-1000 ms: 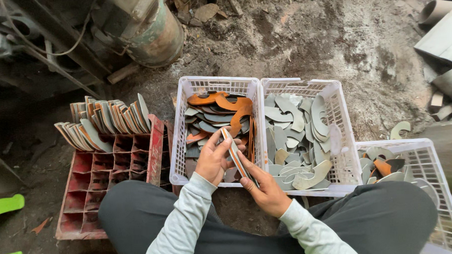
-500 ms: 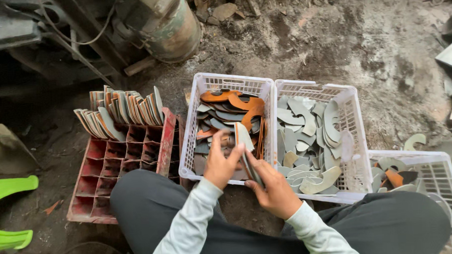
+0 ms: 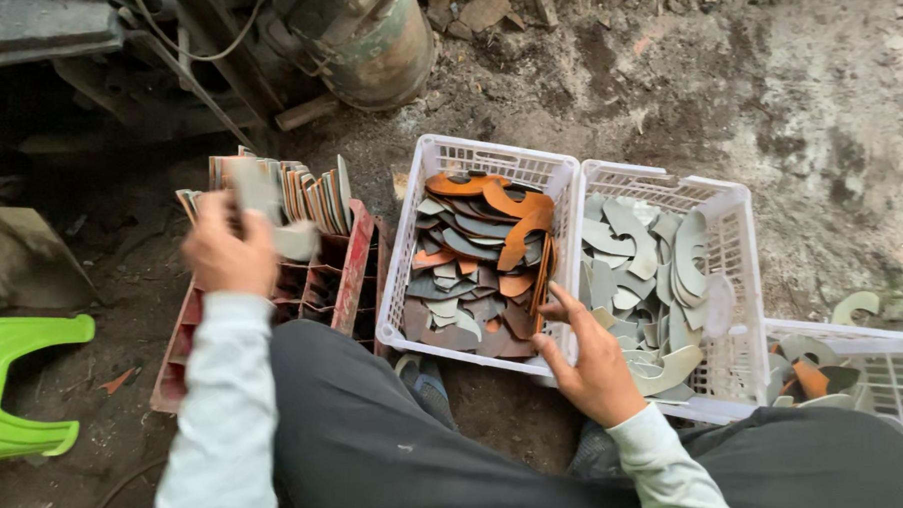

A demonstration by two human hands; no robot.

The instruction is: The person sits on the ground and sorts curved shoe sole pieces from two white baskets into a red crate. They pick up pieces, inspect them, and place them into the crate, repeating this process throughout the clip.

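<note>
Left hand (image 3: 226, 254) swung to red crate (image 3: 344, 278), grip closed on cutouts (image 3: 270, 205) (blurred); right hand (image 3: 593, 364) open.

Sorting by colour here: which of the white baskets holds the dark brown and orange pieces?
The leftmost white basket, beside the red crate. The middle basket holds pale grey pieces; the right one is mostly grey with a few orange.
</note>
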